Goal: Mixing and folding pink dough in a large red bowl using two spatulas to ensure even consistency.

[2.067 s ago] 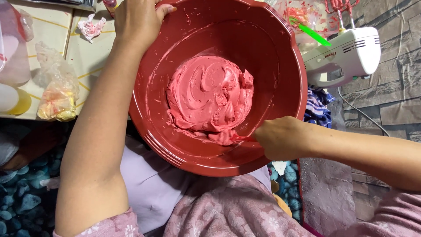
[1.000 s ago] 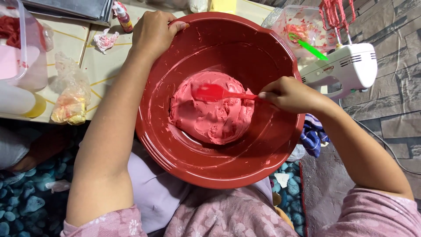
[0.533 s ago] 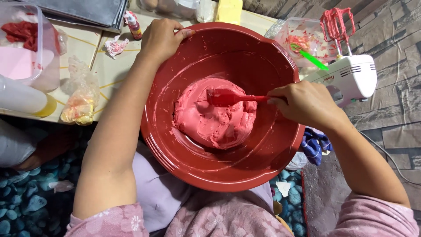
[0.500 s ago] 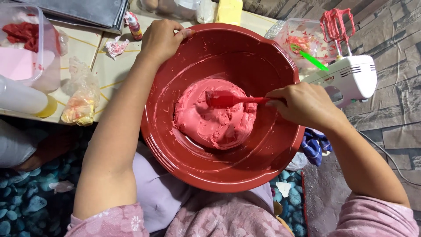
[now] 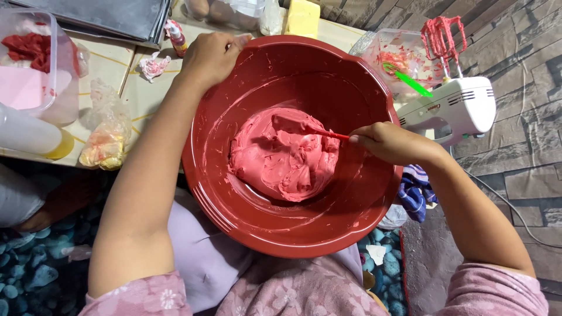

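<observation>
Now: left hand clamped on the far-left rim of the big red plastic mixing bowl, fingers curled over the edge. Right hand closed around the thin handle of a red spatula, blade buried in the top of the thick pink-red batter. Batter heaped as one mound in the bowl's middle, streaks smeared up the inner wall. Bowl tilted toward the near side, resting over the lap. Just right of the bowl, a white hand mixer, beaters coated pink, beside a clear tub with a green utensil. Far left on the table, a small crumpled plastic bag and a clear container holding pink and red.
</observation>
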